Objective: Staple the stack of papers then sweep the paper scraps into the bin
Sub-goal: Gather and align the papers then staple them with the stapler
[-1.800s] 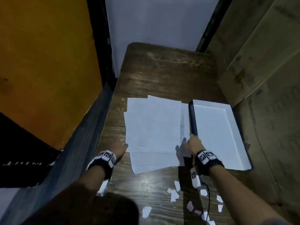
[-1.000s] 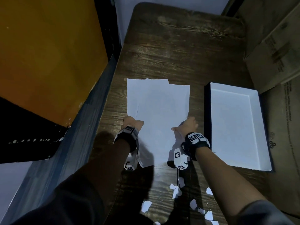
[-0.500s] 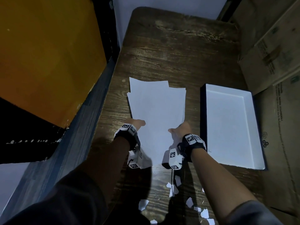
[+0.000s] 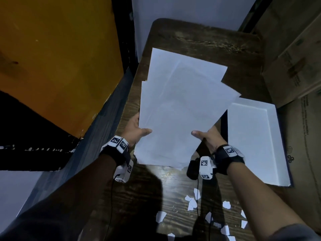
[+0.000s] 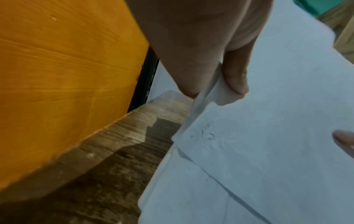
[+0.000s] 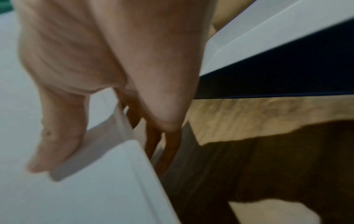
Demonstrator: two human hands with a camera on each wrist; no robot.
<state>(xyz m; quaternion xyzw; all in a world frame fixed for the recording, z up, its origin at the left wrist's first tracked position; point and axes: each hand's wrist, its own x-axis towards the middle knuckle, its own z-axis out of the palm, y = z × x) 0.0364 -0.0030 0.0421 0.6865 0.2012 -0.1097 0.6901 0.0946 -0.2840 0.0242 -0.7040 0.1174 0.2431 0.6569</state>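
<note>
A loose stack of white papers (image 4: 180,110) is held up off the wooden table (image 4: 199,37), its sheets fanned and uneven at the far end. My left hand (image 4: 137,129) grips the stack's left edge, thumb on top and fingers underneath; the left wrist view shows the thumb pressing the papers (image 5: 268,136). My right hand (image 4: 206,136) grips the right edge the same way, and in its wrist view the thumb lies over the papers (image 6: 86,189) with fingers below. Torn paper scraps (image 4: 192,204) lie scattered on the near part of the table. No stapler is visible.
A shallow white box with dark sides (image 4: 257,136) lies open on the table to the right of the papers. Cardboard boxes (image 4: 295,66) stand against the right side. An orange panel (image 4: 52,58) rises along the left edge of the table.
Both hands slid the spread sheets together on the table, took the stack by its side edges and lifted it up toward me. The sheets have fanned out at the far end.
</note>
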